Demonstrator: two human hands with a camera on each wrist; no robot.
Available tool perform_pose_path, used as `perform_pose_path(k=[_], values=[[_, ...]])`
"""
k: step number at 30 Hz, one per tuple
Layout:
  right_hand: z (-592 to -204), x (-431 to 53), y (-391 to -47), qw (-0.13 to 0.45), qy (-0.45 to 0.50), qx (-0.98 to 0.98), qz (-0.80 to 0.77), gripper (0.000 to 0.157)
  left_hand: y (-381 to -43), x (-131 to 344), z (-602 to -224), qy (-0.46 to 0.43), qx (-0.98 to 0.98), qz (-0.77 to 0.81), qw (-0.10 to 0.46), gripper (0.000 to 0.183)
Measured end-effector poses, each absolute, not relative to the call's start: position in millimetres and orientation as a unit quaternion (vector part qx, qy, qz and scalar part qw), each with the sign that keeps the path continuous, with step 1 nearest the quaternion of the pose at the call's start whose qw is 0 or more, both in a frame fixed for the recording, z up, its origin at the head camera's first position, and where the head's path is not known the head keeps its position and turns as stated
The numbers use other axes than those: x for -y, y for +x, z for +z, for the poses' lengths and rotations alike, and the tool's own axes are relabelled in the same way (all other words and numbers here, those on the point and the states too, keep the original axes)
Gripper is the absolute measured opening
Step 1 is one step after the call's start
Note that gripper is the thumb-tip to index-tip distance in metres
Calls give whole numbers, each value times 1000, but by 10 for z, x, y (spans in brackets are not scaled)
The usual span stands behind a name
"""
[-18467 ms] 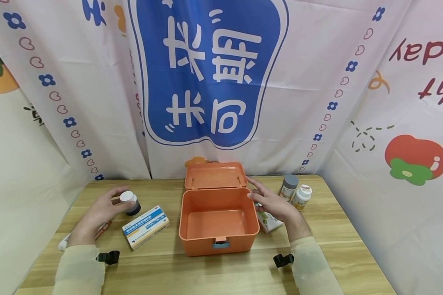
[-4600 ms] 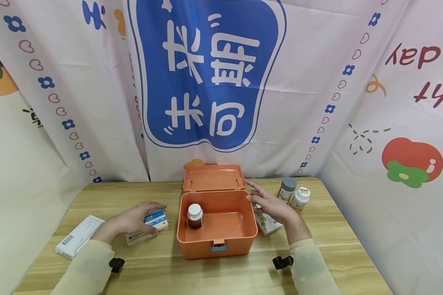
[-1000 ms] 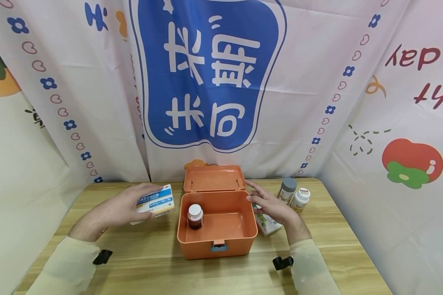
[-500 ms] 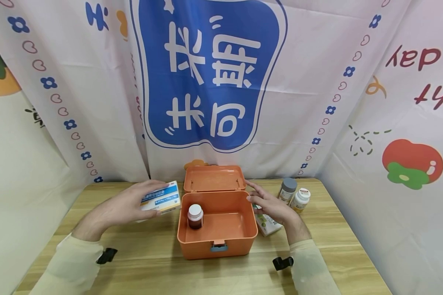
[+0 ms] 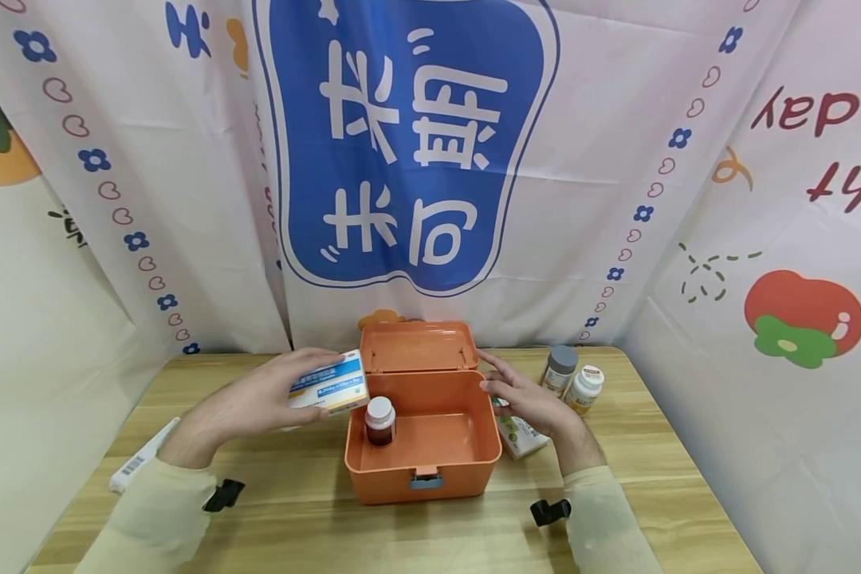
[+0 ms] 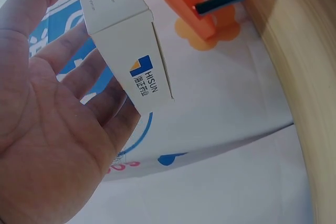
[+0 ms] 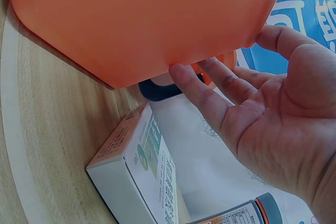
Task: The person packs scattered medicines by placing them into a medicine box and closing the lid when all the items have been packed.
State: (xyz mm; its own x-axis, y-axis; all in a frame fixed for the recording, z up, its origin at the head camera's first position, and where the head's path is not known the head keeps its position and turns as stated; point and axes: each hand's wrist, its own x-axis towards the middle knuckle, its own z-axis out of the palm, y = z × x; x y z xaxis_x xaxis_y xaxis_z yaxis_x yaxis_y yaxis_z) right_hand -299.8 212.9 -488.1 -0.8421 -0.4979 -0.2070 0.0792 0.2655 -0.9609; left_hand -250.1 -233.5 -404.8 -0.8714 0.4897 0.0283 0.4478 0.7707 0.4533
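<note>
My left hand (image 5: 265,402) grips a blue-and-white medicine box (image 5: 337,384) between thumb and fingers. That box is raised and tilted, its right end at the left rim of the open orange storage box (image 5: 423,485). A printed end of the medicine box (image 6: 134,66) faces the left wrist view. Inside the storage box, toward the left, stands a dark pill bottle (image 5: 380,422) with a white cap. My right hand (image 5: 531,399) touches the storage box's back right corner with fairly straight fingers (image 7: 202,95). The lid (image 5: 418,348) is tipped back.
Right of the storage box lies a white-and-green carton (image 5: 522,437), partly under my right hand. Behind it stand a grey-capped bottle (image 5: 560,368) and a white-capped bottle (image 5: 584,387). Another white carton (image 5: 142,458) lies at the left, partly hidden by my left arm.
The dark bottle went from the table into the storage box earlier. My left hand then lifted the medicine box and has carried it right to the rim. My right hand stays put.
</note>
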Motion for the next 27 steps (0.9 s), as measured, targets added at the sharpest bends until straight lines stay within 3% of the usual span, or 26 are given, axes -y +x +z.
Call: perform_pose_path(k=[27], values=[[-4876, -2125, -3002, 247, -136, -755, -592, 69, -2540, 1891, -3985, 287, -925, 242, 56, 74]])
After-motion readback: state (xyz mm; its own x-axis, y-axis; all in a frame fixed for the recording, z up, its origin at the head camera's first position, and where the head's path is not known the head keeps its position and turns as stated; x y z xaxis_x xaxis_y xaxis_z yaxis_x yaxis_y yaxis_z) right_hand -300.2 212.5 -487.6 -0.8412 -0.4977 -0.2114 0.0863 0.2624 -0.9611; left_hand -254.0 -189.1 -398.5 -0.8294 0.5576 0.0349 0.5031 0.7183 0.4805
